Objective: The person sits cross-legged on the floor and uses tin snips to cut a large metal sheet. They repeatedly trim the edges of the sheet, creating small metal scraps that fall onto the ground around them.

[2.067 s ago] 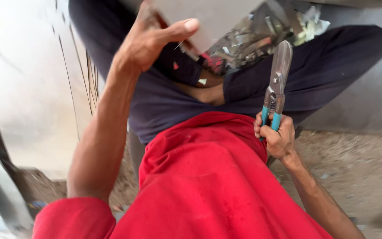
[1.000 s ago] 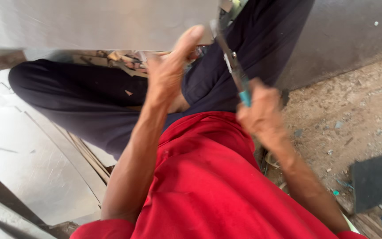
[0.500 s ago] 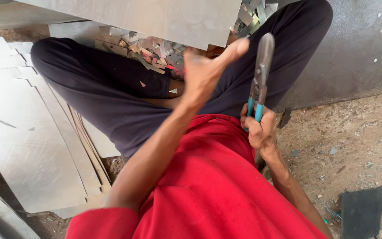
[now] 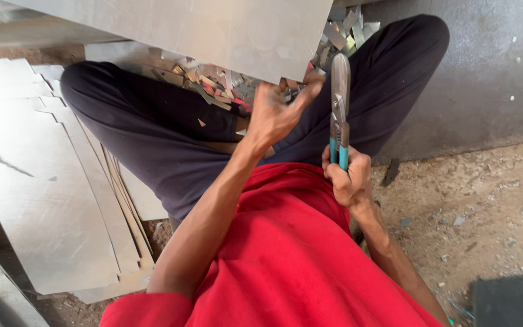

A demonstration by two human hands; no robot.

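I sit cross-legged in dark trousers and a red shirt. My left hand (image 4: 273, 112) grips the lower corner of a large grey metal sheet (image 4: 213, 30) held over my lap. My right hand (image 4: 347, 178) is closed on the teal handles of metal tin snips (image 4: 338, 103), blades pointing up and closed, just right of the sheet's corner and apart from it. Several small metal offcuts (image 4: 225, 82) lie between my legs, under the sheet.
A stack of cut metal sheets (image 4: 43, 181) lies on the ground at my left. A grey wall (image 4: 491, 66) rises on the right above gritty dirt ground (image 4: 479, 206). A dark flat square piece (image 4: 503, 300) lies at lower right.
The view has swung and steadied. The snips came off the sheet's edge and now stand upright beside its corner. My left hand keeps hold of the sheet.
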